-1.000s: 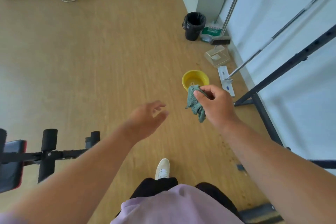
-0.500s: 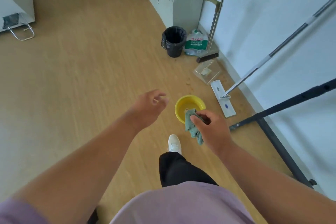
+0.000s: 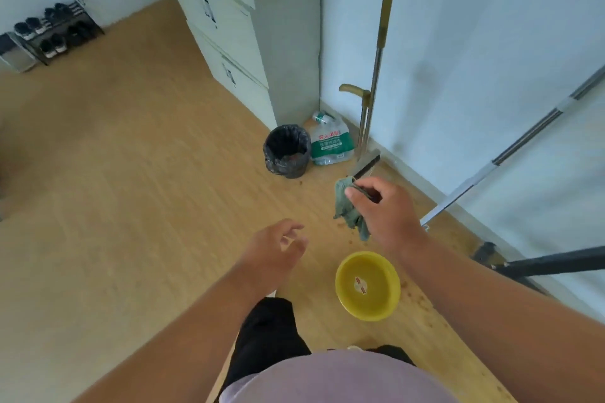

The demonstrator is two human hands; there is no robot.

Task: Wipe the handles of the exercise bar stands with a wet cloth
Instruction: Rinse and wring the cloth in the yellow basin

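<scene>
Gripping a green cloth [image 3: 347, 209], the right hand [image 3: 386, 216] hangs above the yellow basin [image 3: 367, 285]. Left hand [image 3: 273, 250] loose, fingers relaxed, empty.

Right hand [image 3: 388, 216] grips green cloth [image 3: 348, 211] above basin [image 3: 367, 285]

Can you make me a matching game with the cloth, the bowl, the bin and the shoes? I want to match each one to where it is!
Things:
1. cloth
2. yellow bowl
3. black bin
4. shoes

Places:
A. on a rack by the far wall
B. on the floor in front of the person's feet
C. beside the water bottle
D. in the right hand

Pairs: 1-D, 2-B, 3-C, 4-A
</scene>
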